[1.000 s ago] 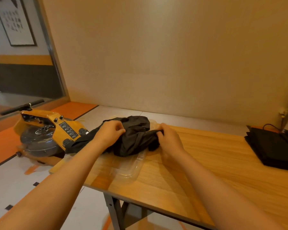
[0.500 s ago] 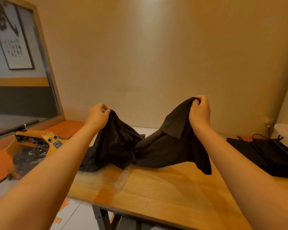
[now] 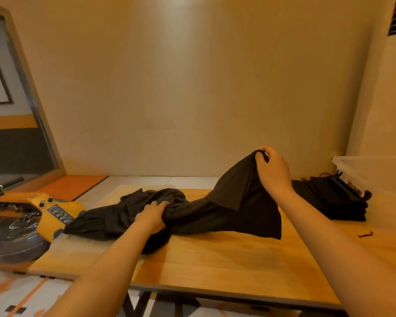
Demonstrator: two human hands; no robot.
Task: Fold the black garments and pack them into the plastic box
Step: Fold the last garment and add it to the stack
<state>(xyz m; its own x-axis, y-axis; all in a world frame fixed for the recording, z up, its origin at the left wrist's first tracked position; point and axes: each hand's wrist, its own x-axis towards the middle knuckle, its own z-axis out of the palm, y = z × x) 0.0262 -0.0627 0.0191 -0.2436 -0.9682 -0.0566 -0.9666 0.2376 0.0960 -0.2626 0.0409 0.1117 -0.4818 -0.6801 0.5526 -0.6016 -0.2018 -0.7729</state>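
A crumpled black garment (image 3: 215,213) stretches across the wooden table (image 3: 226,259). My right hand (image 3: 272,170) pinches one of its corners and holds it lifted above the table. My left hand (image 3: 152,215) grips a bunch of the cloth low on the table, left of centre. A clear plastic lid or tray (image 3: 133,187) lies mostly hidden under the garment's left part. At the far right stands a translucent plastic box (image 3: 375,170), with a stack of folded black garments (image 3: 329,200) in front of it.
A yellow machine (image 3: 28,216) with a dark round base stands on the floor off the table's left end. A small dark red scrap (image 3: 365,234) lies on the table at the right. A wall runs close behind the table.
My left hand has dropped from head height to the table, still gripping the cloth. My right hand has carried its corner to the right, drawing the garment out along the table.
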